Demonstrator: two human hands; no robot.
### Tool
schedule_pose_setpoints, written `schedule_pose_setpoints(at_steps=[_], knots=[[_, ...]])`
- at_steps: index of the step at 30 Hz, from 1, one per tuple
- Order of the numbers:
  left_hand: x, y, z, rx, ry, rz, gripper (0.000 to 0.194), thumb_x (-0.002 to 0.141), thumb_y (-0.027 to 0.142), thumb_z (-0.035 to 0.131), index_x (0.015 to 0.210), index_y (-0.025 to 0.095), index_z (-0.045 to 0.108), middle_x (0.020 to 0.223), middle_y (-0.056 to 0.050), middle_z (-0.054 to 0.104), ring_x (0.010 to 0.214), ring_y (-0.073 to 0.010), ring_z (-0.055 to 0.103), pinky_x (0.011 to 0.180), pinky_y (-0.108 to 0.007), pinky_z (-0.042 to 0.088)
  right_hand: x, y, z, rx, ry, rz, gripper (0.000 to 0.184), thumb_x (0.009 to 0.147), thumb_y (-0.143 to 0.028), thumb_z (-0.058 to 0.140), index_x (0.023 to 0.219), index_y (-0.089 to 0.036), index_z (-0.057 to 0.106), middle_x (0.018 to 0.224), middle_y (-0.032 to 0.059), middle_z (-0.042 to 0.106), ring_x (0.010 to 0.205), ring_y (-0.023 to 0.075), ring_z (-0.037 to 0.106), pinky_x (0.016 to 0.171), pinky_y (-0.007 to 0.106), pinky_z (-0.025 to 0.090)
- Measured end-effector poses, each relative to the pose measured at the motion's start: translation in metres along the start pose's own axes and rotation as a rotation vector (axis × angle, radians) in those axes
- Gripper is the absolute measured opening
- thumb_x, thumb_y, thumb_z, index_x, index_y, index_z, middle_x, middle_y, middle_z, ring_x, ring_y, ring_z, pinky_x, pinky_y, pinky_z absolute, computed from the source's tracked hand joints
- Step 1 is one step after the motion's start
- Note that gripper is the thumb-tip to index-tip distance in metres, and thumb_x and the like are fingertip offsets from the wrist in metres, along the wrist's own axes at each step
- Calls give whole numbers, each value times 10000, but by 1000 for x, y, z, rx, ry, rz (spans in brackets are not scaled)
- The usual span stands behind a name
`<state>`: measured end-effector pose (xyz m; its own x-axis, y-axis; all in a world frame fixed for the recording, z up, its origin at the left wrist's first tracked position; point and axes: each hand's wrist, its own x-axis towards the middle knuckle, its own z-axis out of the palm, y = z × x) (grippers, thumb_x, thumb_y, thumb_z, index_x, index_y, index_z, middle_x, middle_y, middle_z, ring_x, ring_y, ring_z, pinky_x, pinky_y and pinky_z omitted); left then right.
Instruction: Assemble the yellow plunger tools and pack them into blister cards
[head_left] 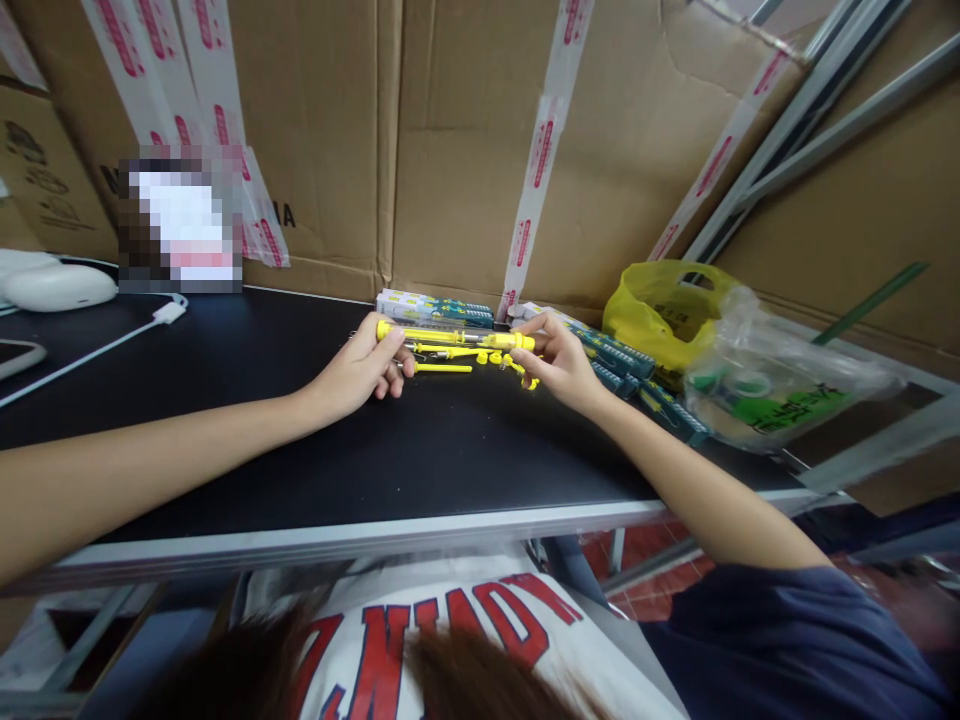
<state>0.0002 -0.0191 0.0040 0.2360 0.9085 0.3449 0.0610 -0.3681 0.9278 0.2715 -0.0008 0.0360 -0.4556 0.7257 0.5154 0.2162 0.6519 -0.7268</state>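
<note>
Both my hands hold one slim yellow pen-shaped tool (431,335) level above the black tabletop (420,460). Its middle looks clear, with metal showing inside; its exact kind I cannot make out. My left hand (367,365) is closed around the left end, thumb on top. At the right end, my right hand (559,362) pinches the yellow tip between thumb and fingers. Just behind and below lie more thin yellow rods (444,368) and several small yellow caps (495,358), partly hidden by the hands.
Behind the hands lie slim teal-and-white boxes (439,308), with more boxes (626,355) to the right. A yellow plastic bag (660,310) and a clear bag (780,400) stand at the right. A white cable (97,350) and a white mouse (61,287) lie left. Cardboard (465,150) walls the back.
</note>
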Motion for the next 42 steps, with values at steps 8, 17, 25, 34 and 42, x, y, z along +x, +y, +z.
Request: schedule_pose_setpoints(at_steps=[8, 17, 25, 34, 42], knots=[[0, 0, 0, 10, 3, 5, 225, 950, 416, 427, 905, 213, 341, 672, 55, 582, 439, -71, 564, 364, -151, 367, 0, 8, -5, -104, 68, -40, 323, 765, -413, 733, 933, -201, 556, 860, 19, 580, 654, 115, 562, 501, 233, 519], [-1, 0, -1, 8, -7, 0, 253, 940, 443, 443, 910, 214, 341, 673, 56, 585, 443, -71, 565, 370, -152, 370, -1, 5, -5, -144, 57, -34, 345, 772, -440, 723, 946, -193, 557, 831, 14, 575, 659, 112, 552, 541, 233, 500], [0, -1, -1, -16, -11, 13, 282, 925, 468, 468, 910, 213, 349, 664, 57, 588, 437, -73, 566, 367, -153, 371, -1, 0, -1, -50, 18, -13, 379, 763, -463, 727, 929, -209, 500, 808, 3, 587, 583, 97, 541, 477, 228, 516], [-1, 0, 0, -17, -10, -8, 250, 938, 437, 456, 911, 214, 347, 660, 58, 585, 438, -72, 564, 371, -151, 369, 0, -4, 1, 54, -35, 46, 405, 794, -479, 695, 939, -222, 417, 646, -71, 535, 432, 60, 502, 403, 197, 475], [-1, 1, 0, -10, -6, -3, 257, 940, 444, 450, 903, 213, 344, 670, 55, 583, 437, -69, 558, 370, -153, 359, 0, 7, -5, -92, 64, 14, 359, 748, -459, 742, 919, -203, 558, 636, -46, 507, 481, 82, 468, 454, 236, 477]])
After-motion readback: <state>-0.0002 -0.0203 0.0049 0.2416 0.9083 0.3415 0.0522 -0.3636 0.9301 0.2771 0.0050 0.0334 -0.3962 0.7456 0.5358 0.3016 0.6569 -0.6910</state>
